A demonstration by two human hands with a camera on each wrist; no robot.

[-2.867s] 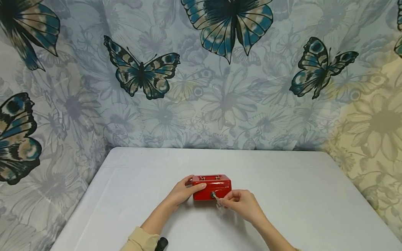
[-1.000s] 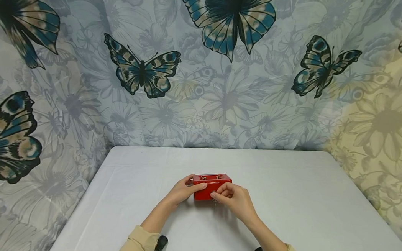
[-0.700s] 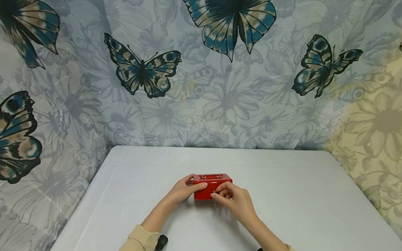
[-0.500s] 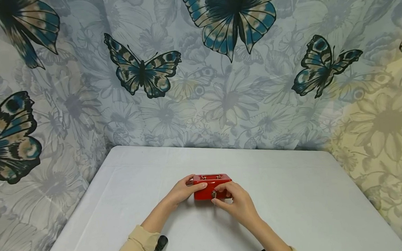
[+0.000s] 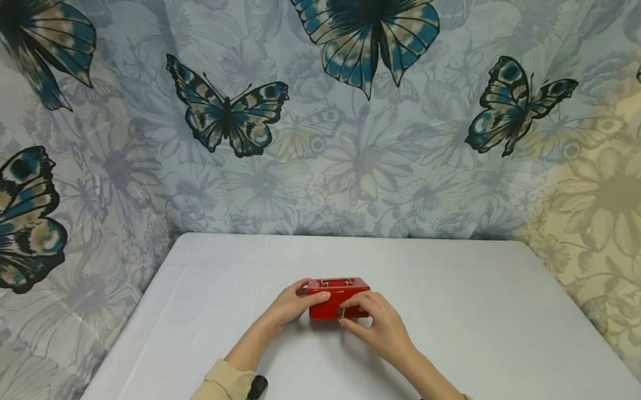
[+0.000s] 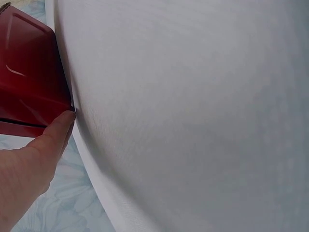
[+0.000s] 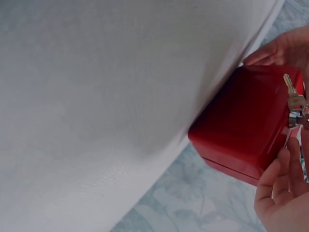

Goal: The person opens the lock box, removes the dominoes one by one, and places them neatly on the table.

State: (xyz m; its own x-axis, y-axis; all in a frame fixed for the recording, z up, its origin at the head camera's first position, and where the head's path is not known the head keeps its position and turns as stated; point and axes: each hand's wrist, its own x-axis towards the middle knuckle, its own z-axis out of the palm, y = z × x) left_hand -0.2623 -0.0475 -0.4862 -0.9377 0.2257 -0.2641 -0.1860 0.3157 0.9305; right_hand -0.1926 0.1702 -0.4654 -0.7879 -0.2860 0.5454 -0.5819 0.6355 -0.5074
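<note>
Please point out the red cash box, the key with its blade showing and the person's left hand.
Red cash box [image 5: 322,311]: head view, front face.
Key [image 7: 290,86]: right wrist view, blade.
Left hand [image 5: 289,306]: head view, back of the hand.

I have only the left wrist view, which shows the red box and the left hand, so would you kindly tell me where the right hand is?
Observer: In the head view, the right hand is at the near side of the red box.
Operator: Thank you; is there a lock on that side?
Observer: Yes, the right wrist view shows a metal lock there.
Operator: And is any key in sight?
Observer: A key shows beside the lock; whether the right hand pinches it, I cannot tell.
</note>
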